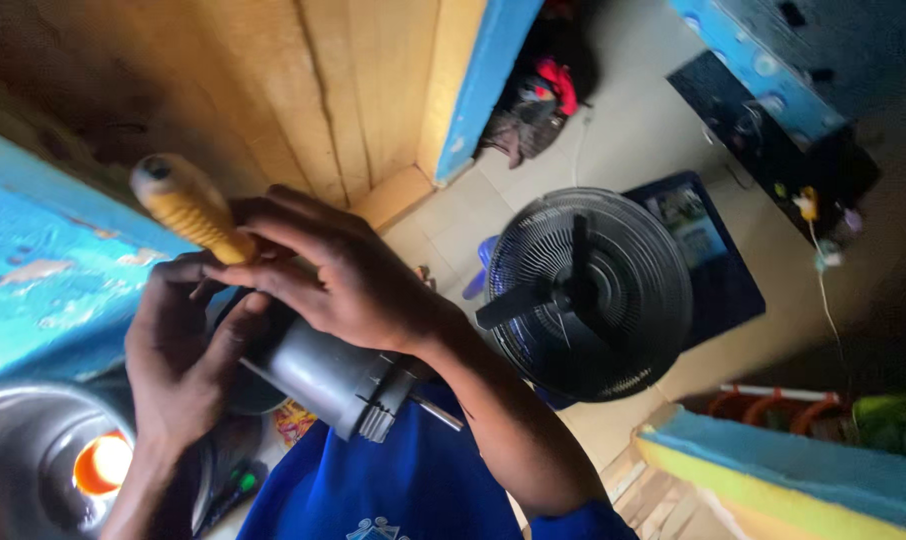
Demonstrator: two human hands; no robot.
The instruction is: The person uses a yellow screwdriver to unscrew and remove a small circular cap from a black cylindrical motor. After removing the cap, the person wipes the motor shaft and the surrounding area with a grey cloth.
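Left hand (178,355) cups the end of a grey motor (323,375), fingers wrapped around it. Right hand (338,275) grips a yellow-handled screwdriver (188,205) over the motor, held above the lap. Behind: black fan (588,295) on floor, wooden door (313,90).

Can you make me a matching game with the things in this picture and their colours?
Things:
1. screwdriver handle
2. fan
3. motor casing
4. shirt

Colours:
A. blue
B. yellow
C. grey
D. black

Pairs: 1-B, 2-D, 3-C, 4-A
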